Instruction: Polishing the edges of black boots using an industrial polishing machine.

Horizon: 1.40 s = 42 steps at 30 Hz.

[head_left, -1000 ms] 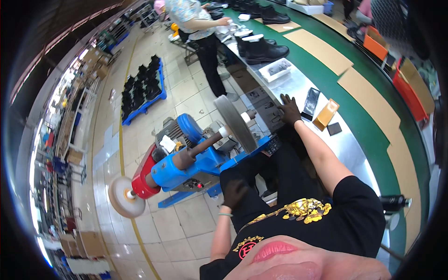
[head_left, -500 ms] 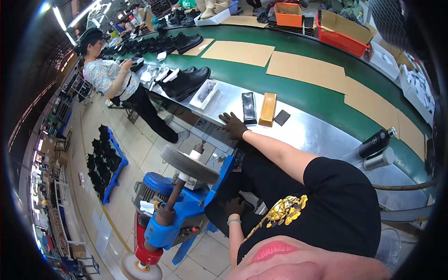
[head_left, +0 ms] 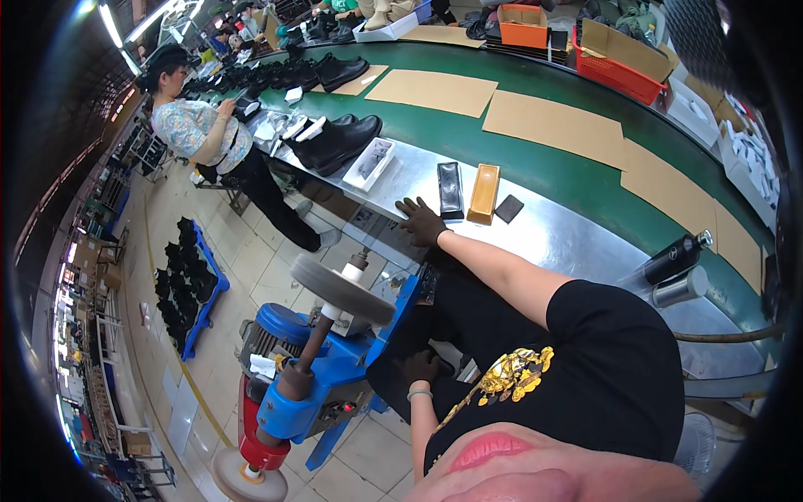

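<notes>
My right hand (head_left: 422, 223), in a dark brown glove, lies at the near edge of the metal table (head_left: 552, 233), fingers spread and holding nothing. Just beyond its fingertips sit a black oblong block or case (head_left: 450, 191), a tan oblong block or case (head_left: 483, 194) and a small dark flat pad (head_left: 508, 208). My left hand (head_left: 418, 366), gloved the same way, rests on my dark-trousered thigh with its fingers loosely apart and nothing visible in them. Left of my knees stands a blue polishing machine (head_left: 335, 376) with a grey wheel (head_left: 343, 289) and a pale wheel (head_left: 248, 475).
Black shoes (head_left: 339, 142) and a white box (head_left: 369, 164) stand left along the table. Cardboard sheets (head_left: 552, 125) lie on the green belt (head_left: 577, 171). Bottles (head_left: 673, 259) stand at right. A co-worker (head_left: 205, 138) stands far left, near a blue pallet (head_left: 209, 293) of black items.
The whole view has shifted slightly. Both my hands stay in nearly the same places, and the objects on the table have not moved.
</notes>
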Each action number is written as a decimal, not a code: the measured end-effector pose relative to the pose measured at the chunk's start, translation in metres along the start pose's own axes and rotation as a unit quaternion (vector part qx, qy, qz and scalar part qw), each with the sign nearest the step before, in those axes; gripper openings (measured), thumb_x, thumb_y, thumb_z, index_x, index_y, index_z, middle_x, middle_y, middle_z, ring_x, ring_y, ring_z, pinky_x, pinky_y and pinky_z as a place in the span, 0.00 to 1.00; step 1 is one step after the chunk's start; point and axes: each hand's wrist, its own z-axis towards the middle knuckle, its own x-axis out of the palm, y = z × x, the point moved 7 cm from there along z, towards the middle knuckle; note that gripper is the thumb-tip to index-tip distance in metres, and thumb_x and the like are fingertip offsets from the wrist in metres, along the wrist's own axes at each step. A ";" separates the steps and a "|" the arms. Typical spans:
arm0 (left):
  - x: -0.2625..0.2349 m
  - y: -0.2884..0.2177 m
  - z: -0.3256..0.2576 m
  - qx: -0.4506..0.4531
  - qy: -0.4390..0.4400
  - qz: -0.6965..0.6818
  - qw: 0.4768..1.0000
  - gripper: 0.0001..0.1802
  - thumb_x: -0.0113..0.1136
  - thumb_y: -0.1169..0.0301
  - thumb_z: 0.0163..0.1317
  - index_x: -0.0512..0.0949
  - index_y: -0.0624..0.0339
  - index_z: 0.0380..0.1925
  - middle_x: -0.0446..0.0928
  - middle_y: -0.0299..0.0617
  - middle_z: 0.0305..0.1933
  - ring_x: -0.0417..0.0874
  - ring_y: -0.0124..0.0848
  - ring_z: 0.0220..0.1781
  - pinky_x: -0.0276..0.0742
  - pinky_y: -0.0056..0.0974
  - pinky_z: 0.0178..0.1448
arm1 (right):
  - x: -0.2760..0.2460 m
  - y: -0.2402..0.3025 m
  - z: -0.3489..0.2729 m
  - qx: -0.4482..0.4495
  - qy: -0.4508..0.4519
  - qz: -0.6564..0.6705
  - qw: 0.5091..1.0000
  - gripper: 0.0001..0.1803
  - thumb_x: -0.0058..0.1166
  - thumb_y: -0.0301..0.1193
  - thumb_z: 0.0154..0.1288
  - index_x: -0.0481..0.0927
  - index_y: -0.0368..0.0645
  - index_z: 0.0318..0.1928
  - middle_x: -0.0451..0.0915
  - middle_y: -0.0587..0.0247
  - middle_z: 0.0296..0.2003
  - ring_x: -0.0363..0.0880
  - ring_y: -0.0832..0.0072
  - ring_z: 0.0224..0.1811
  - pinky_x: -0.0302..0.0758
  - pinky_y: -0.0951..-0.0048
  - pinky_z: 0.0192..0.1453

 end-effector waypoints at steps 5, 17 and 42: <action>0.000 0.008 -0.007 -0.014 -0.022 -0.003 1.000 0.23 0.49 0.46 0.59 0.79 0.39 0.50 0.78 0.37 0.54 0.76 0.40 0.58 0.37 0.70 0.69 | -0.001 0.018 0.011 -0.019 0.007 0.012 1.000 0.22 0.64 0.38 0.43 0.84 0.54 0.44 0.56 0.52 0.69 0.48 0.55 0.73 0.45 0.48 0.75; -0.015 0.001 -0.012 -0.016 -0.020 -0.017 1.000 0.22 0.49 0.49 0.60 0.79 0.43 0.49 0.79 0.40 0.51 0.77 0.41 0.56 0.37 0.69 0.71 | -0.011 0.020 0.007 -0.007 0.024 0.017 1.000 0.26 0.65 0.33 0.39 0.84 0.58 0.47 0.54 0.55 0.70 0.47 0.57 0.74 0.43 0.51 0.76; -0.012 0.002 -0.009 -0.022 -0.016 -0.016 0.999 0.24 0.48 0.49 0.60 0.78 0.45 0.52 0.78 0.41 0.53 0.75 0.41 0.58 0.39 0.65 0.72 | -0.011 0.016 0.004 -0.011 -0.018 0.009 1.000 0.21 0.59 0.32 0.42 0.84 0.54 0.44 0.58 0.53 0.68 0.50 0.56 0.72 0.46 0.50 0.74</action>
